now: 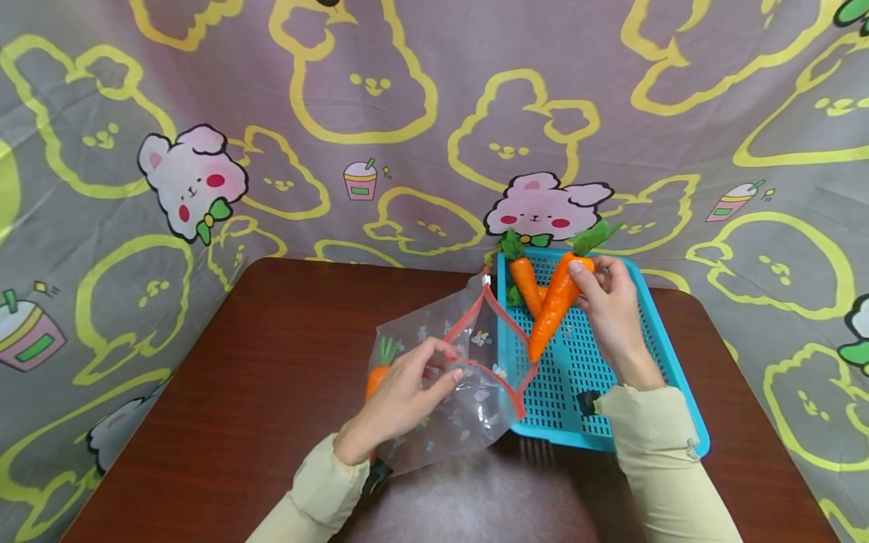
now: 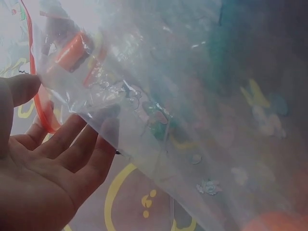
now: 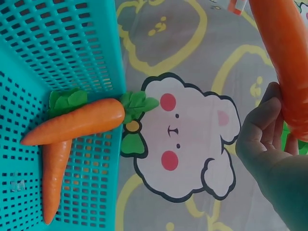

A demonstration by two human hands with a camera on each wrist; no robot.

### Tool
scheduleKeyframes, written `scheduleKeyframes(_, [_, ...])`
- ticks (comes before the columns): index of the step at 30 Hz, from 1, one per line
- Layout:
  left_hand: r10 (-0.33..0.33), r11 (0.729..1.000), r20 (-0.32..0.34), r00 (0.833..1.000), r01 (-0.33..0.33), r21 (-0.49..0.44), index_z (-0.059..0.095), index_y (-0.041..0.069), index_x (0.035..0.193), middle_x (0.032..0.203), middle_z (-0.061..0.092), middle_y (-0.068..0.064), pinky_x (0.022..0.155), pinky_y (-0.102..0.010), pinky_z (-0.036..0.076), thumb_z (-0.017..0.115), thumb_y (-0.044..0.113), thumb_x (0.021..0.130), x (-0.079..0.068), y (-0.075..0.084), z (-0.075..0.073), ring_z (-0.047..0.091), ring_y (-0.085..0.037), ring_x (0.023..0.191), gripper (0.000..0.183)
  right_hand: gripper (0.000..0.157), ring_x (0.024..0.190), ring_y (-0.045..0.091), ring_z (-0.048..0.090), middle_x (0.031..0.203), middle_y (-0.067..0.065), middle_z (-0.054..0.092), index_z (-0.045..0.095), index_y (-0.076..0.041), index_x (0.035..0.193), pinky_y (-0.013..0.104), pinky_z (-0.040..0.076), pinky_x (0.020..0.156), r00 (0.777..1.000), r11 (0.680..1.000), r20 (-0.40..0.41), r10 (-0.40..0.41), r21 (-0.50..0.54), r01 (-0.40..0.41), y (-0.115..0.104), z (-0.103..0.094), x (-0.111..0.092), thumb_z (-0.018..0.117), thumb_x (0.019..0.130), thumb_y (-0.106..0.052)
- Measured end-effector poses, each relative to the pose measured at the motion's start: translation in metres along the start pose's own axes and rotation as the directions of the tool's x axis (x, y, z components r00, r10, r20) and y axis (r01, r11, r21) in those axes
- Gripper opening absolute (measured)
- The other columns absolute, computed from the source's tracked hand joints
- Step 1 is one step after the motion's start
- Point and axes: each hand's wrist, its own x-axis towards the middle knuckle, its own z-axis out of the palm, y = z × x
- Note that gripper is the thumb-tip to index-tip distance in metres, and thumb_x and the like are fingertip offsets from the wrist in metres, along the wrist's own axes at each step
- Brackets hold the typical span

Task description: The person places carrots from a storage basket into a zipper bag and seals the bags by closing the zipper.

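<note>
My right hand grips an orange carrot near its leafy top, tip pointing down by the mouth of a clear zip bag. The right wrist view shows the fingers curled round this carrot. At the bag's red zip rim is my left hand, thumb and fingers holding the rim as the mouth gapes. Plastic lies between the thumb and fingers in the left wrist view. Another carrot shows by the bag's left end, partly hidden behind the left hand. Two carrots lie crossed in a blue basket, the upper carrot resting over the lower carrot.
The blue perforated basket stands at the right of the brown table, with the bag's mouth overlapping its left rim. A dark piece lies in the basket near the right sleeve. A patterned cloth hangs behind the table.
</note>
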Motion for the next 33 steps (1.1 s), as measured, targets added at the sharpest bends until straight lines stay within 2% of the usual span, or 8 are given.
scheduleKeyframes(10, [0.014,1.0,-0.008,1.0,-0.014,0.01,0.056,0.017,0.113,0.114,0.064,0.005,0.083,-0.029,0.054,0.065,0.024,0.093,0.002,0.0,0.001,0.063,-0.008,0.095,0.023,0.025,0.094,0.012,0.057,0.108,0.002,0.053,0.043,-0.017,0.112,0.016,0.054,0.077,0.999,0.997,0.036,0.024,-0.078,-0.021,-0.002,0.005,-0.003,0.057,0.097,-0.03])
scheduleKeyframes(19, [0.012,1.0,-0.013,1.0,-0.012,0.003,0.057,0.017,0.113,0.116,0.064,0.005,0.082,-0.027,0.054,0.065,0.023,0.093,0.002,0.0,-0.001,0.063,-0.008,0.092,0.023,0.026,0.097,0.013,0.057,0.111,0.002,0.053,0.044,-0.015,0.114,0.017,0.055,0.077,0.998,0.996,0.068,-0.003,-0.089,0.009,-0.003,0.011,-0.008,0.057,0.097,-0.029])
scheduleKeyframes(25, [0.03,1.0,-0.012,0.999,-0.03,0.001,0.056,0.015,0.113,0.114,0.064,0.004,0.082,-0.03,0.054,0.064,0.022,0.093,0.002,0.0,-0.002,0.062,-0.008,0.092,0.023,0.026,0.099,0.015,0.058,0.112,0.003,0.052,0.047,-0.014,0.114,0.019,0.056,0.077,0.996,0.991,0.086,-0.008,-0.135,0.019,-0.002,0.014,-0.01,0.057,0.097,-0.031])
scheduleKeyframes(33, [0.052,0.999,-0.035,0.998,-0.052,0.014,0.056,0.014,0.111,0.116,0.065,0.002,0.082,-0.029,0.054,0.063,0.019,0.094,0.003,-0.001,-0.001,0.064,-0.008,0.094,0.02,0.029,0.088,0.012,0.064,0.11,0.005,0.051,0.052,-0.006,0.115,0.022,0.057,0.073,0.992,0.983,0.125,-0.004,-0.182,0.027,-0.002,0.02,-0.013,0.056,0.098,-0.029])
